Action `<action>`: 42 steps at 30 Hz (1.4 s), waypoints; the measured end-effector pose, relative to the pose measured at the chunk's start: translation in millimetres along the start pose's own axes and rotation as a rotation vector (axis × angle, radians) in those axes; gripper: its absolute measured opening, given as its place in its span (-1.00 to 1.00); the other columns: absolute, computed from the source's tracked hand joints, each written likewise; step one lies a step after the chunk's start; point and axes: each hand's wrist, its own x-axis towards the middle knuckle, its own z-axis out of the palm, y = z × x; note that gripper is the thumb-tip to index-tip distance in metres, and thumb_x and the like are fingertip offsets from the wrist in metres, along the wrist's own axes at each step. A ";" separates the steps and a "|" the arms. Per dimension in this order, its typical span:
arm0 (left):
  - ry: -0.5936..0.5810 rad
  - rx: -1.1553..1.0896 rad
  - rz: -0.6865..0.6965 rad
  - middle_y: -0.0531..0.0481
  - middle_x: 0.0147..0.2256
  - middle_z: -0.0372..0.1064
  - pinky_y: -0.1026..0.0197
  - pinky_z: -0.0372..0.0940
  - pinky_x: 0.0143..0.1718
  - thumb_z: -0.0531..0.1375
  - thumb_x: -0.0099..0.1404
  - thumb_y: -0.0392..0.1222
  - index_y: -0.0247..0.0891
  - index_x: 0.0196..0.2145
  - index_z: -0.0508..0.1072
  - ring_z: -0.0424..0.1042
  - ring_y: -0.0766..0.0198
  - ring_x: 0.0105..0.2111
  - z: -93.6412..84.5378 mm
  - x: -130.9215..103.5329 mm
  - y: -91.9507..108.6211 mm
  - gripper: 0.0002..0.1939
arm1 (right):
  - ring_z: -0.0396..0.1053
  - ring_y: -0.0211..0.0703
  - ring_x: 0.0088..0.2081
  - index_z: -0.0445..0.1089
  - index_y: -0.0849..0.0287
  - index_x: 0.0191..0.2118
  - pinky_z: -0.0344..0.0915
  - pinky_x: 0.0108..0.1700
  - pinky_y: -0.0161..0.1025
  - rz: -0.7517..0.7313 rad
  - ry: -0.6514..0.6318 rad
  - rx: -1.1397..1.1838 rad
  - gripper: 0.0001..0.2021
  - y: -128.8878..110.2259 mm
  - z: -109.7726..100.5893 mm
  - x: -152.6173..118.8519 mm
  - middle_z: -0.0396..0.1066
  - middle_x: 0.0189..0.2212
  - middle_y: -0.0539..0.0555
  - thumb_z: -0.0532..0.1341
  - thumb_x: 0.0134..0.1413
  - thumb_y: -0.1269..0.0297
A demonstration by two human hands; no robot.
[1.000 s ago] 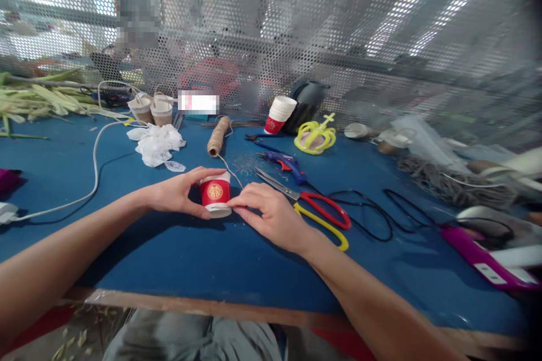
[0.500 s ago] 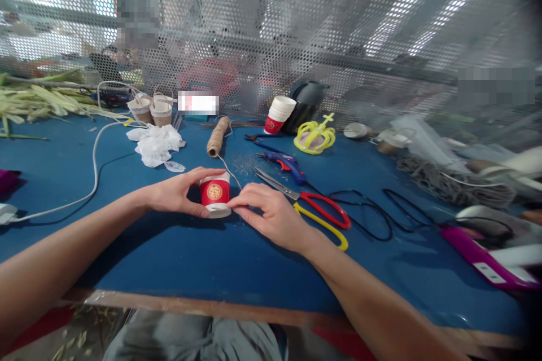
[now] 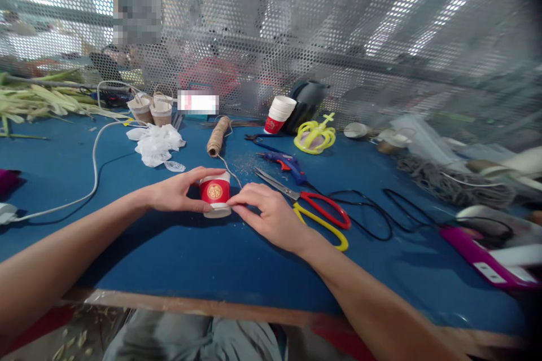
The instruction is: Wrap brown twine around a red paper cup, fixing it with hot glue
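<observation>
1. Left hand [image 3: 180, 193] has changed slightly: its thumb now lies a little higher, across the lower part of the red band on the paper cup [image 3: 215, 192], while the cup keeps nearly the same place.
2. That cup is left of centre in the frame, just below mid-height; it shows a gold emblem on the band and white at both ends.
3. Thumb and fingers of the left hand are spread apart around the cup and have hold of it from its left side.
4. Right hand [image 3: 271, 217], at the centre of the frame, has its thumb and forefinger brought close together at the cup's lower right edge; whether anything is pinched between them cannot be told.
5. Twine [image 3: 230, 170] runs from the spool [image 3: 217, 138], above the cup in the frame, down to the right hand, where the fingers hide it.
6. Scissors [image 3: 294, 194] with red and yellow handles lie just right of the right hand, blades pointing towards the upper left.
7. Beyond them, right of centre, are a blue glue gun [image 3: 288, 164] and a yellow crown-shaped piece [image 3: 313, 151].
8. Crumpled white plastic [image 3: 156, 144] lies left of the spool on the blue table [image 3: 212, 271].
</observation>
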 end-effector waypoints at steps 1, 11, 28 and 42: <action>0.002 0.000 0.000 -0.17 0.11 0.11 0.05 0.09 0.04 0.19 0.11 -0.13 -0.25 0.15 0.00 0.16 0.11 0.05 0.2 0.1 0.1 -0.30 | 0.30 -0.21 -0.34 0.40 0.21 -0.32 0.21 -0.27 -0.22 -0.002 -0.001 -0.005 -0.86 -0.3 0.0 0.1 0.41 -0.41 0.08 0.09 0.07 0.43; 0.020 -0.014 -0.001 -0.14 0.11 0.10 0.05 0.09 0.04 0.21 0.08 -0.15 -0.21 0.15 0.02 0.15 0.12 0.06 1.6 0.2 -1.5 -0.29 | 0.29 -0.21 -0.34 0.38 0.20 -0.32 0.19 -0.27 -0.23 0.007 -0.016 -0.032 -0.87 0.2 0.9 -0.5 0.40 -0.41 0.07 0.09 0.07 0.43; 0.037 -0.160 -0.051 -0.15 0.11 0.12 0.03 0.12 0.02 0.24 0.04 -0.18 -0.20 0.13 0.06 0.19 0.09 0.03 3.1 0.6 -1.0 -0.28 | 0.25 -0.24 -0.40 0.31 0.19 -0.41 0.13 -0.30 -0.26 0.015 -0.048 -0.075 -0.92 -0.7 1.0 0.4 0.36 -0.47 0.03 0.10 0.00 0.46; 0.035 -0.167 -0.044 -0.15 0.10 0.13 0.00 0.14 0.01 0.24 0.04 -0.17 -0.19 0.12 0.07 0.20 0.08 0.03 2.8 -0.1 -0.6 -0.29 | 0.27 -0.22 -0.38 0.33 0.19 -0.40 0.12 -0.29 -0.25 0.016 -0.082 -0.108 -0.91 -0.8 0.8 0.5 0.38 -0.45 0.04 0.09 0.01 0.45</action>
